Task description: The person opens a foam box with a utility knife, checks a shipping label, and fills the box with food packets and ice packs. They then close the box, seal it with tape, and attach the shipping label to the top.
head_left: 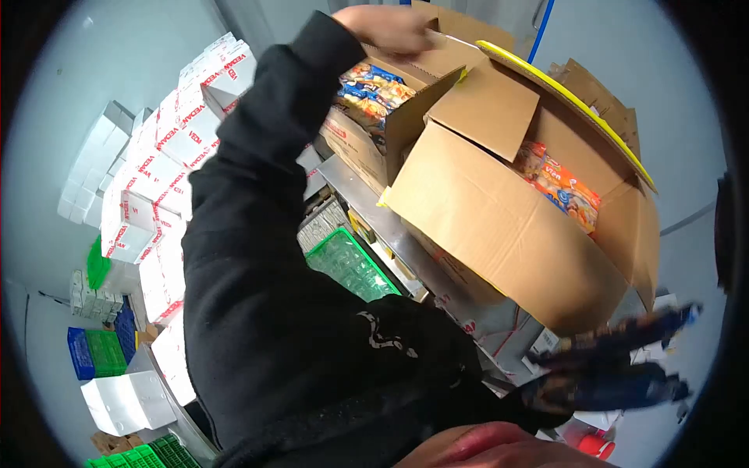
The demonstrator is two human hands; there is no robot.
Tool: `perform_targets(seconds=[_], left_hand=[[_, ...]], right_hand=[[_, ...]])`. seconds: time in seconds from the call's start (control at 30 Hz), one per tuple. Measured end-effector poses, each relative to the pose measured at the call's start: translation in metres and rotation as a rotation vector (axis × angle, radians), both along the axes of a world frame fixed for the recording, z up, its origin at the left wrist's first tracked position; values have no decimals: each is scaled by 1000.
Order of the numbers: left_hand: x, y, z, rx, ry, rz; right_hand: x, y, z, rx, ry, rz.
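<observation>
My left hand (pixel 394 30), motion-blurred, is raised at the top by the flap (pixel 451 56) of an open carton. Its fingers are too smeared to show whether they grip the flap. Blue and orange printed packets (pixel 374 92) fill that carton (pixel 355 144). At lower right, two blurred dark blue packets (pixel 616 374) stick out beyond my right sleeve; the hand itself is hidden, but they appear held. Between the hands sits a larger open carton (pixel 476 203) with yellow tape along its edge. Orange and blue packets (pixel 558 187) lie inside it.
White boxes with red lettering (pixel 183 129) are stacked at left. Below the cartons are a metal table (pixel 363 199) and a green crate (pixel 351 261) with clear items. Blue and green crates (pixel 97 351) and a white foam box (pixel 129 402) stand at lower left.
</observation>
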State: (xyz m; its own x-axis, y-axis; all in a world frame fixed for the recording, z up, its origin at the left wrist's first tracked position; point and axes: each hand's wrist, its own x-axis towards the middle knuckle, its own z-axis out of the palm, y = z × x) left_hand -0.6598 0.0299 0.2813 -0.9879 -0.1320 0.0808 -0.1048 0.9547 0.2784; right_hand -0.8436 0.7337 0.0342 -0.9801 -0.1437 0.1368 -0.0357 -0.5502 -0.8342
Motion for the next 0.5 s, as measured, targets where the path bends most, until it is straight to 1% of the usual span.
perform_targets(seconds=[0.03,0.07,0.1,0.17,0.2,0.23,0.3,0.37,0.4,0.43,0.47,0.5], left_hand=[[-10,-53,-16,-58,-310,219],[-29,-110,-53,68,-638,510],[-35,-151,-93,143,-776,563],[-23,-186,-179,286,-784,501],[-16,-191,-211,337,-738,403],[-12,-192,-238,372,-682,288],[-2,-195,-274,424,-551,97],[22,-161,-241,620,-405,602],[27,-178,-241,624,-240,380],[30,-193,-242,619,-69,388],[30,-186,-212,409,-19,481],[30,-142,-149,276,-109,519]], right_hand=[[5,1,0,8,-4,-27],[10,6,0,18,-6,-52],[13,10,-1,30,-12,-74],[22,14,0,41,-11,-102],[27,15,1,46,-1,-120],[29,14,3,49,7,-127],[36,18,3,47,10,-153],[41,18,6,52,26,-160],[41,18,10,47,51,-161],[44,20,12,33,73,-163],[52,20,17,16,107,-178],[61,16,28,3,144,-192]])
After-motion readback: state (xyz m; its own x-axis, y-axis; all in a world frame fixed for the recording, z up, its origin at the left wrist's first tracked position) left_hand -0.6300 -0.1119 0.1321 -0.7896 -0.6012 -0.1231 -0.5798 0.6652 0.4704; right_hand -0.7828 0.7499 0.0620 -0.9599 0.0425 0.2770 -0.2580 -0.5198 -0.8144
